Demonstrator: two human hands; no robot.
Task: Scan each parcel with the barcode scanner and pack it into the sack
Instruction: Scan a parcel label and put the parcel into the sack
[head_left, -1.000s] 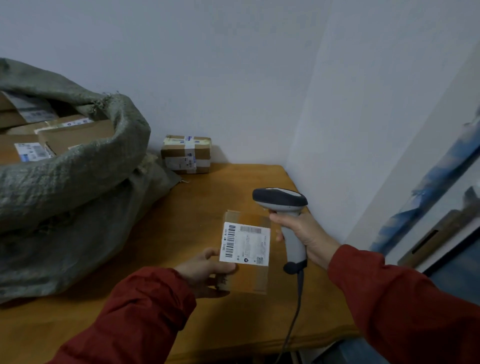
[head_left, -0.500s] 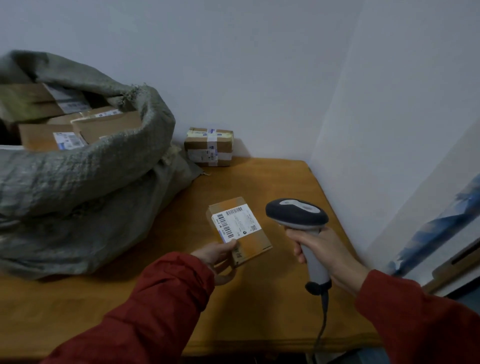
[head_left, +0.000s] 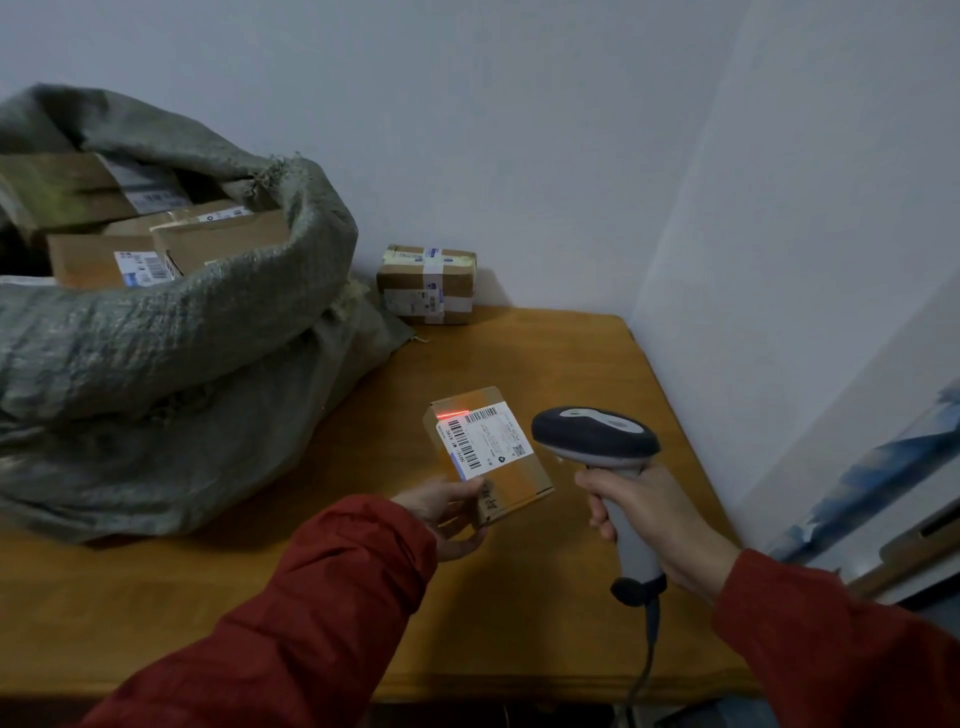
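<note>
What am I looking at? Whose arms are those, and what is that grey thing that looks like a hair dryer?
There is no machine here. The camera sits on a person's head and looks down, so you see that person's own two arms in red sleeves. The left hand holds a small box with a white label. The right hand grips a scanner, the grey thing with a cable. It shines a red line on the box, at the edge of the label, to read the black stripes. Below the hands is a wooden table. On it lies a big grey sack with more boxes inside, and one taped box stands by the wall.
</note>
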